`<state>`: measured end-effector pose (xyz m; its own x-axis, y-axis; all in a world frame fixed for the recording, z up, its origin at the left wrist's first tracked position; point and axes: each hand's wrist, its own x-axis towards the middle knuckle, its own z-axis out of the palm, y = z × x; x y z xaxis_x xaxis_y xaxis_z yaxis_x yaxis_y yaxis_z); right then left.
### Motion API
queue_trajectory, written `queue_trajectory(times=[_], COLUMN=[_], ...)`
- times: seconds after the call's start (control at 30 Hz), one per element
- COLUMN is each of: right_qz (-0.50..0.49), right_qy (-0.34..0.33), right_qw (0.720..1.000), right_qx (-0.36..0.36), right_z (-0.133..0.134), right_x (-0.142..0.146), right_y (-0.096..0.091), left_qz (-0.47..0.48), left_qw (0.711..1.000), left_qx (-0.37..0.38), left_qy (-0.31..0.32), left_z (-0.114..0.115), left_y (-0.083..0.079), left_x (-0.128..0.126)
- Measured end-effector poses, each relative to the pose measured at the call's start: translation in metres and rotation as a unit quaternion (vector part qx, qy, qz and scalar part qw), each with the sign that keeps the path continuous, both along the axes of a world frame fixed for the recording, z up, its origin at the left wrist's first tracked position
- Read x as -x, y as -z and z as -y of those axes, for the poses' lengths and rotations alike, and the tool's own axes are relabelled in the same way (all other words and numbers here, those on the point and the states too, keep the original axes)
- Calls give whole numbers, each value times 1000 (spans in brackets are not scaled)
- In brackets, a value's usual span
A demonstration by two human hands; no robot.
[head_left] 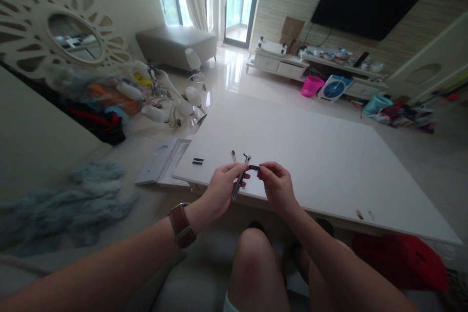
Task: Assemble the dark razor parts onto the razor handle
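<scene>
Fingers of the left hand [221,186]: clamped on a slim T-headed tool [239,184], dark handle, silver-coloured head. Fingers of the right hand [278,186]: thumb and forefinger pinched together on one end of a small black strip [254,167], its other end at the left fingertips. Tool and strip: both held above the near edge of the white table [310,146], left of its middle. Contact between the two: cannot be told.

Pale rod [234,155], dark-tipped: just past the left thumb; whether held or lying on the table, cannot be told.

Containers:
- Clear pack [198,161], small: on the table, near its left corner; two black pieces [198,159] inside, lying parallel.
- Flat white box [157,163]: on the floor, left of the table, opened out; pale interior, contents indistinct.
- Pink basket [311,87], openwork: on the floor beyond the table's far edge; contents not discernible.
- Teal basket [376,105]: beyond the table's far right corner, beside a mixed heap [402,116].
- TV cabinet [288,69]: past the table's far edge; bowls [341,57] and other small goods on top.

Also listed: multi-arm chandelier [161,88], pale shades, on the floor left of the table.
</scene>
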<state>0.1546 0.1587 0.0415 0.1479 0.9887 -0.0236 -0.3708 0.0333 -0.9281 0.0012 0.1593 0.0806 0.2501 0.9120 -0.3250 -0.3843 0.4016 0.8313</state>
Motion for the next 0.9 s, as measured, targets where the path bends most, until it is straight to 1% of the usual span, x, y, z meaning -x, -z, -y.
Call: queue_trajectory(times=[0.17, 0.3, 0.37, 0.5, 0.6, 0.7, 0.9], right_qz=[18, 27, 19, -7, -28, -48, -80], right_qy=[41, 65, 68, 70, 69, 56, 14], right_qw=[999, 998, 997, 997, 996, 996, 994], right_qx=[-7, 2, 14, 38, 47, 55, 74], right_z=[-4, -6, -5, -5, -6, -7, -7], right_x=[-6, -8, -7, -5, -5, -6, -5], right_y=[3, 3, 1, -1, -1, -2, -5], left_qz=[-32, -76, -77, -69, -91, -106, -99], left_qw=[999, 997, 997, 997, 994, 991, 988], left_qx=[7, -3, -15, -36, -51, -66, -80], left_qy=[-36, -17, -9, -13, 11, 36, 85], left_z=[0, 2, 3, 3, 3, 4, 6], left_y=[4, 8, 8, 3, 0, 1, 4], left_x=[2, 3, 2, 0, 0, 1, 1])
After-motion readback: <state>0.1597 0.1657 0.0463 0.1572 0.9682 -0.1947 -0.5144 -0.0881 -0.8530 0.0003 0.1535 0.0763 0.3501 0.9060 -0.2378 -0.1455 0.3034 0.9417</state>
